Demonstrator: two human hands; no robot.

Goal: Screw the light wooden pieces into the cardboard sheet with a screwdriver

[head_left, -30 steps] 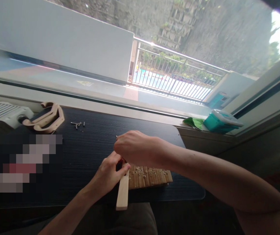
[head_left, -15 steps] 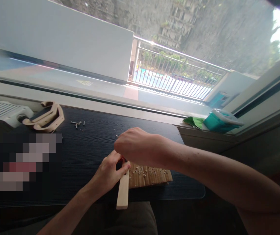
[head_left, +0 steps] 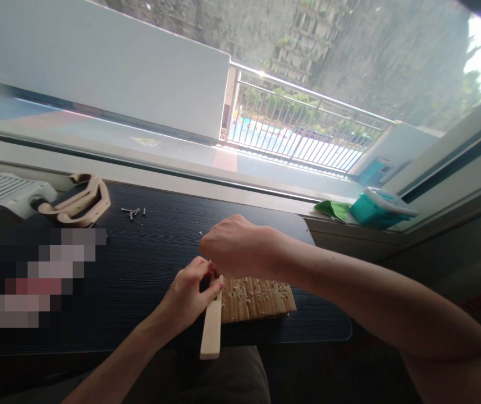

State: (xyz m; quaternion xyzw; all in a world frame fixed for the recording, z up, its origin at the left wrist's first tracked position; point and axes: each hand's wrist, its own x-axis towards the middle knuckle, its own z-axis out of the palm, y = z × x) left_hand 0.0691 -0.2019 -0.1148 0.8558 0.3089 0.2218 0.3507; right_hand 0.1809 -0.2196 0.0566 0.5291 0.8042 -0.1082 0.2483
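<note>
A pale wooden strip (head_left: 212, 328) lies across the left end of a brown wooden block (head_left: 261, 303), its near end sticking out past the table edge. My left hand (head_left: 193, 283) pinches the strip, with the thumb on top and the fingers curled at its far side. Above its far end, my right hand (head_left: 236, 241) is closed in a fist, knuckles up. Whatever that fist grips is hidden beneath it; a small red and dark bit shows between the two hands. Holes and wood chips dot the block's top.
Several small metal screws or pins (head_left: 134, 212) lie on the black table (head_left: 151, 247). A curved pale wooden piece (head_left: 82, 199) rests at the back left beside a white ribbed appliance (head_left: 8, 191). On the windowsill sit a green cloth (head_left: 333, 210) and a teal box (head_left: 379, 207).
My right fist has shifted slightly up and to the right, turning a little at the wrist. My left hand and the wooden strip have stayed in place.
</note>
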